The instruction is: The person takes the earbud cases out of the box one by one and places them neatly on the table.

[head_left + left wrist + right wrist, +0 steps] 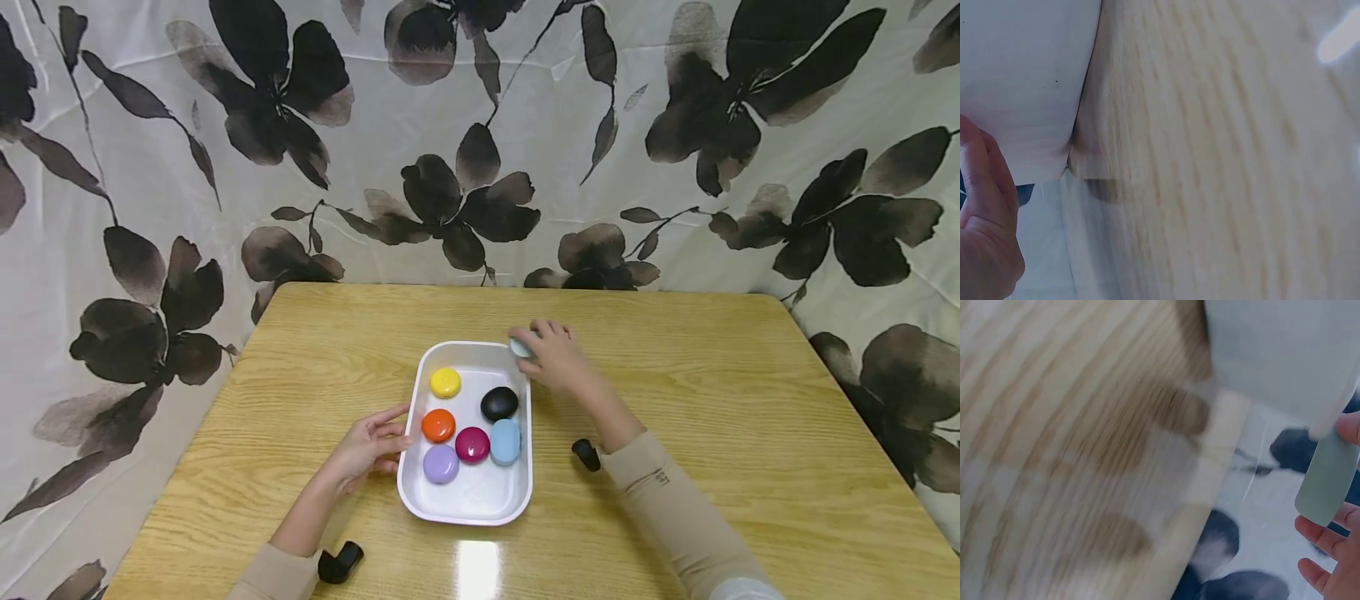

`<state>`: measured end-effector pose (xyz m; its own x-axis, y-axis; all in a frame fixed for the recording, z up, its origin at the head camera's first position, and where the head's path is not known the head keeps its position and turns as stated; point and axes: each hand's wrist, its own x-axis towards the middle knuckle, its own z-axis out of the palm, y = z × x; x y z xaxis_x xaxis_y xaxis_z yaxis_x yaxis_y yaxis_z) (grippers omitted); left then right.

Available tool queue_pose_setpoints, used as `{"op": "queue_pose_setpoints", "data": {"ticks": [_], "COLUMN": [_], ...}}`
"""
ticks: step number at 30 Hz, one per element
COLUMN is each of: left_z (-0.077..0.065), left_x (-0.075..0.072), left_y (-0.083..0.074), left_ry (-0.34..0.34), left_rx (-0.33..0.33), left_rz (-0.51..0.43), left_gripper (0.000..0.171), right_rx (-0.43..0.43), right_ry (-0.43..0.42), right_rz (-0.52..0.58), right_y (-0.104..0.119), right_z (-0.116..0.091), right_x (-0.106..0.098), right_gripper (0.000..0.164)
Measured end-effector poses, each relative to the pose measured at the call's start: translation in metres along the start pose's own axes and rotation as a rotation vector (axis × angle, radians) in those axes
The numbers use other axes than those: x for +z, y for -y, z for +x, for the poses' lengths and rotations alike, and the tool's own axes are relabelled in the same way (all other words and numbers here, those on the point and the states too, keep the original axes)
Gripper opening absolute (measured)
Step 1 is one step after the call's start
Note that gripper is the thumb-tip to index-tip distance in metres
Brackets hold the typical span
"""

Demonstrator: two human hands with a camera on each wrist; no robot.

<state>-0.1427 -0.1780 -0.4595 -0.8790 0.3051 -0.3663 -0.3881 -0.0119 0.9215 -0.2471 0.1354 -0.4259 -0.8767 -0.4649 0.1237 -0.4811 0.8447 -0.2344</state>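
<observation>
A white tray (465,507) stands on the table with several smooth, rounded pebble-like pieces in it: yellow (446,382), black (499,404), orange (438,426), magenta (472,446), light blue (506,442) and lavender (441,463). At the tray's left side, my left hand (367,450) touches the wall with thumb at the rim and fingers outside. My right hand (553,357) is at the far right corner, where it pinches a pale green pebble-like piece (1325,481) between thumb and fingers. In the head view the fingers partly cover this piece.
The wooden table (675,400) extends on both sides of the tray. Behind it hangs a floral cloth (570,150). A black wrist device (341,562) sits by the left wrist, another black device (586,455) by the right.
</observation>
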Motion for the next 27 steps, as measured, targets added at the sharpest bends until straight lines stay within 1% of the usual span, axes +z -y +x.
{"op": "queue_pose_setpoints", "data": {"ticks": [4, 9, 16, 20, 27], "left_z": [0.000, -0.001, -0.002, -0.003, -0.003], "left_x": [0.001, 0.002, 0.002, 0.003, 0.003], "left_y": [0.000, 0.000, 0.001, 0.001, 0.003], "left_ry": [-0.004, 0.000, -0.004, -0.003, 0.000], "left_rx": [0.000, 0.004, 0.004, 0.004, 0.007], "left_rz": [-0.004, -0.006, -0.004, -0.008, -0.010], "left_gripper": [0.066, 0.066, 0.066, 0.065, 0.064], "right_rx": [0.069, 0.138, 0.210, 0.245, 0.290], "right_ry": [-0.001, 0.045, 0.070, 0.103, 0.165], "right_rz": [0.014, 0.013, 0.022, 0.030, 0.020], "right_y": [-0.017, -0.032, -0.049, -0.055, -0.056], "right_z": [-0.003, -0.007, -0.010, -0.011, -0.011], "right_x": [0.002, 0.007, 0.022, 0.026, 0.026], "right_gripper": [0.041, 0.043, 0.042, 0.042, 0.041]}}
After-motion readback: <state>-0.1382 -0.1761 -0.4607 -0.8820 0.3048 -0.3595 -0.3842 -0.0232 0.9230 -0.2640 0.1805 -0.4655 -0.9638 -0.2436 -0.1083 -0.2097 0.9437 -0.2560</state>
